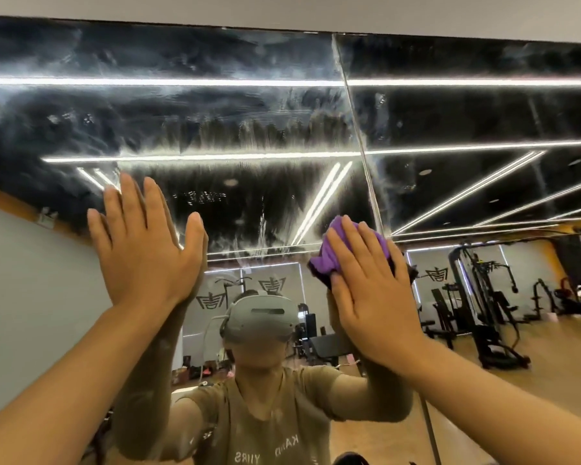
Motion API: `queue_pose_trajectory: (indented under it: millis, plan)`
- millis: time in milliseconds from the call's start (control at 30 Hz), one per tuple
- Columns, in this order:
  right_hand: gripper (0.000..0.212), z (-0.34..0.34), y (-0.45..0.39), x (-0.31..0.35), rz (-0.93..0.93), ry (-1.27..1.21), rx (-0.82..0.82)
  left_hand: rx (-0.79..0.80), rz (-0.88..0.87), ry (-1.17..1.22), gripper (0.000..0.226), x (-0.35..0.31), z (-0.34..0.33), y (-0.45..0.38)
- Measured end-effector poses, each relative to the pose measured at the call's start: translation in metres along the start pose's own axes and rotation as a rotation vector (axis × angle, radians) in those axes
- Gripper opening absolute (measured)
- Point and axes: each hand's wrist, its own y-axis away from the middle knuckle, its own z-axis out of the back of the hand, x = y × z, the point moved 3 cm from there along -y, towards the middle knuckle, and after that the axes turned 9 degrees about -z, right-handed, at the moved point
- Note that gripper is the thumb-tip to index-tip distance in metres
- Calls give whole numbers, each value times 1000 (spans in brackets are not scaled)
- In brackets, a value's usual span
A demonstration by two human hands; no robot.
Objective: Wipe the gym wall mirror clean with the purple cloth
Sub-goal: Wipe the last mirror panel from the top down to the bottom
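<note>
The right hand [369, 290] presses the crumpled purple cloth [329, 253] with straight fingers against the large glass wall mirror [215, 129], the left hand [145, 243] lies flat beside it, and cloudy streaks above suggest much wiping remains.

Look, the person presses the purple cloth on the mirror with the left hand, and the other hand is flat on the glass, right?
Not quite: the head view shows the right hand pressing the purple cloth against the mirror. The left hand is the one laid flat on the glass, with straight fingers and no cloth.
</note>
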Motion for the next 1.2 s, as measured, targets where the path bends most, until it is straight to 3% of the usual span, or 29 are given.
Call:
queue_pose_trajectory:
  millis: [300, 600, 733, 867, 1033, 1200]
  plan:
    - [65, 17, -134, 11, -154, 31, 28, -5, -9, 3, 83, 0, 2, 1]
    - [58, 4, 18, -1, -52, 17, -5, 13, -68, 9, 80, 8, 4, 5]
    - [58, 3, 37, -4, -29, 25, 4, 21, -77, 4, 80, 8, 4, 5]
    - [58, 12, -17, -1, 81, 65, 65, 22, -81, -5, 80, 6, 3, 5]
    - [61, 19, -147, 12, -95, 78, 68, 12, -84, -3, 80, 8, 2, 6]
    - [64, 12, -135, 23, -102, 58, 16, 6, -85, 12, 79, 9, 3, 6]
